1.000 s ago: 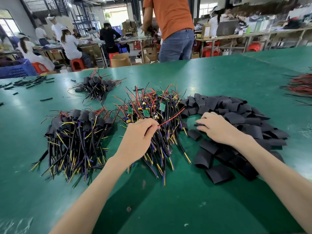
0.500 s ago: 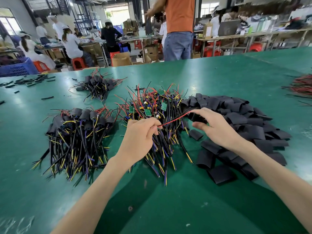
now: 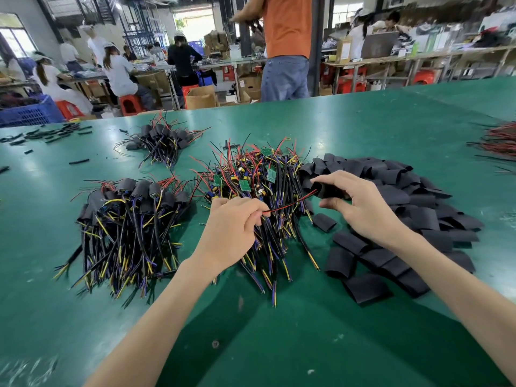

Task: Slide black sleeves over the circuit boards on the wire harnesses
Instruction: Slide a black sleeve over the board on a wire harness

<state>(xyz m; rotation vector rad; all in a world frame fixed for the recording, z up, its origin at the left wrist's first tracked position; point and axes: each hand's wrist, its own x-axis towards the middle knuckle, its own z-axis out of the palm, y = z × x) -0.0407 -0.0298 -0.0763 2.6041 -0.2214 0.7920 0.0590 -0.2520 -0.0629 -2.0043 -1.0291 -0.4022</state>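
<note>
Your right hand [image 3: 360, 210] holds one black sleeve [image 3: 332, 191] between the curled fingertips and the thumb, just at 3 o'clock of the heap of bare harnesses [image 3: 259, 191]. Your left hand [image 3: 231, 233] pinches a red wire [image 3: 290, 203] between thumb and forefinger, with the other fingers curled in. The wire runs toward 2 o'clock and its end meets the sleeve. Whether the end is inside the mouth, I cannot tell.

The sleeve is probably very light and soft, a flat tube that closes by itself. I think you should press it gently on its two folded edges to keep the mouth open. The harness will be floppy; only the green circuit board [image 3: 245, 185] is stiff. Its small parts may catch on the sleeve edge, so guide it by the wires near the board and do not pull hard.

The sleeves are matte black, short and flattened. The loose stock of sleeves [image 3: 413, 202] lies at 3 o'clock on the green table [image 3: 279, 344]. Sleeved harnesses [image 3: 131, 213] lie at 9 o'clock, with a smaller bunch [image 3: 160, 138] at 11 o'clock.
</note>
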